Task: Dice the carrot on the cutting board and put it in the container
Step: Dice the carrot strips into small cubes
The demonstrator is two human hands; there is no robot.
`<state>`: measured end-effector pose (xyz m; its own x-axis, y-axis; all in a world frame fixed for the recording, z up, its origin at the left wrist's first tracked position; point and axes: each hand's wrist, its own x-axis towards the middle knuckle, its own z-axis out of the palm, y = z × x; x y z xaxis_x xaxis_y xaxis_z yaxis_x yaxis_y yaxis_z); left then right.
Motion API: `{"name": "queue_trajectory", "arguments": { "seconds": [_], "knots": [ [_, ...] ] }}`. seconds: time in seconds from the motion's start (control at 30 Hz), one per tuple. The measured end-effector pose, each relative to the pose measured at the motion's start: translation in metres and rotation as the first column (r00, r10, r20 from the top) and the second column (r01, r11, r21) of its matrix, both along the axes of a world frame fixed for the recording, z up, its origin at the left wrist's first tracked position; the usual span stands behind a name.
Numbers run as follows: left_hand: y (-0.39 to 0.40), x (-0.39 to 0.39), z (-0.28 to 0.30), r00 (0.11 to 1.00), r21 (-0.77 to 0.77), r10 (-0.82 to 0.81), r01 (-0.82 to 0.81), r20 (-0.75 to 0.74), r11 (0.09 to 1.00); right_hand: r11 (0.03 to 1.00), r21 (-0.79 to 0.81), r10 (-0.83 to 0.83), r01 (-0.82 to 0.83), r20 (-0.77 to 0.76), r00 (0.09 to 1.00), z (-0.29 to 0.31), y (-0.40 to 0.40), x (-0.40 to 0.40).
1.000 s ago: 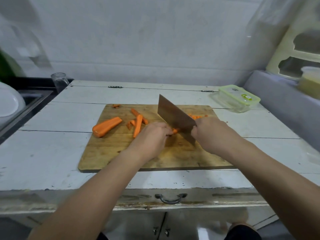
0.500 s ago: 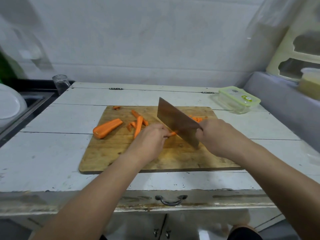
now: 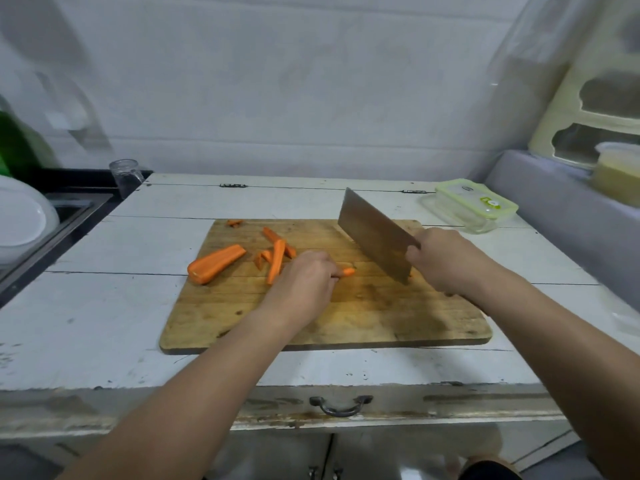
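White-painted plank tabletop [image 3: 145, 306], scuffed and chipped along the front edge, with two small metal hinges [image 3: 232, 185] near the back. Below it, a drawer with a dark curved handle [image 3: 341, 405] and cabinet doors [image 3: 284, 455] underneath. Behind, a pale wall [image 3: 277, 81], blotchy and dimly lit. At left, a dark sink surround [image 3: 62, 216] with a white bowl [image 3: 20, 220] and a clear glass jar [image 3: 126, 176] at its corner. At right, a grey ledge [image 3: 554, 209] carrying a cream cut-out shelf unit [image 3: 588, 109] and a yellowish lidded tub [image 3: 618, 171].
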<state>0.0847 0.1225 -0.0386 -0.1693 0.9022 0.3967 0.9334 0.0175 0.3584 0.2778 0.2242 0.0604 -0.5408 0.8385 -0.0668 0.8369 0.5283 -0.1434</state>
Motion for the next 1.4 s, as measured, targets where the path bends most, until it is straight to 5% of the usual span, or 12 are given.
{"name": "queue_trajectory", "arguments": {
  "seconds": [0.23,0.53,0.83,1.2,1.4],
  "knots": [
    [0.006,0.008,0.003,1.0,0.053,0.003,-0.002,-0.023,0.999,0.998,0.011,0.061,-0.06,-0.103,0.993,0.001,-0.02,0.004],
    [0.007,0.008,0.004,1.0,0.042,-0.012,0.012,0.001,0.999,0.973,0.126,0.167,-0.195,0.207,0.964,-0.003,-0.03,-0.016],
    [0.0,0.01,0.004,1.0,0.045,0.009,-0.01,0.025,0.999,0.994,0.055,0.094,-0.093,-0.031,0.995,0.004,-0.015,-0.012],
    [0.003,0.009,0.005,0.999,0.039,0.001,-0.003,0.035,0.999,0.963,0.19,0.176,-0.189,0.084,0.981,-0.013,-0.035,-0.021],
    [-0.001,0.007,0.002,0.999,0.048,0.006,-0.009,0.053,0.999,0.997,-0.004,0.078,-0.078,-0.018,0.997,0.004,-0.025,-0.029]
  ]
}}
